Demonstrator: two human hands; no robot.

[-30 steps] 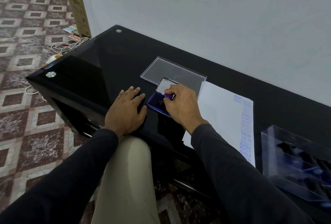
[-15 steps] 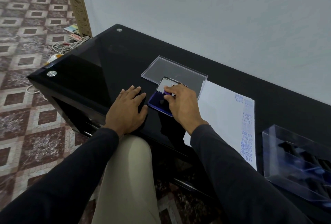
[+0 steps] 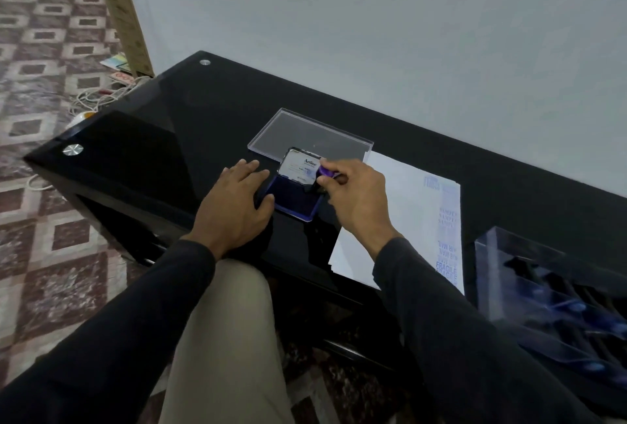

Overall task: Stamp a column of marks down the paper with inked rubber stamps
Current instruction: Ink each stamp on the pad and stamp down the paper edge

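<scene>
— At the right edge of the ink pad [image 3: 294, 198], what is in the fingers?

— A rubber stamp [image 3: 322, 179] with a purple handle. The right hand [image 3: 356, 198] pinches it between thumb and curled fingers, with its dark base over the pad's right side. Whether the base touches the ink, I cannot tell.

— And the pad itself?

— It lies open on the black glass table [image 3: 163, 138], its blue tray nearest the person and its lid [image 3: 300, 166] tilted up behind, the label facing the camera. The left hand [image 3: 237, 201] rests flat beside the pad's left edge, fingers straight and together, thumb against the tray's near corner.

— Where is the paper?

— Just right of the right hand, a white sheet [image 3: 407, 220] lies on the table. A column of blue marks [image 3: 447, 240] runs down its right margin; the lower ones read "FRAGILE".

— Anything else near?

— A clear plastic lid [image 3: 305, 132] lies flat behind the pad. At the far right stands a clear box [image 3: 529, 274] holding dark stamps with blue parts, blurred. Past the table's left end, cables [image 3: 98, 98] lie on the patterned floor.
</scene>
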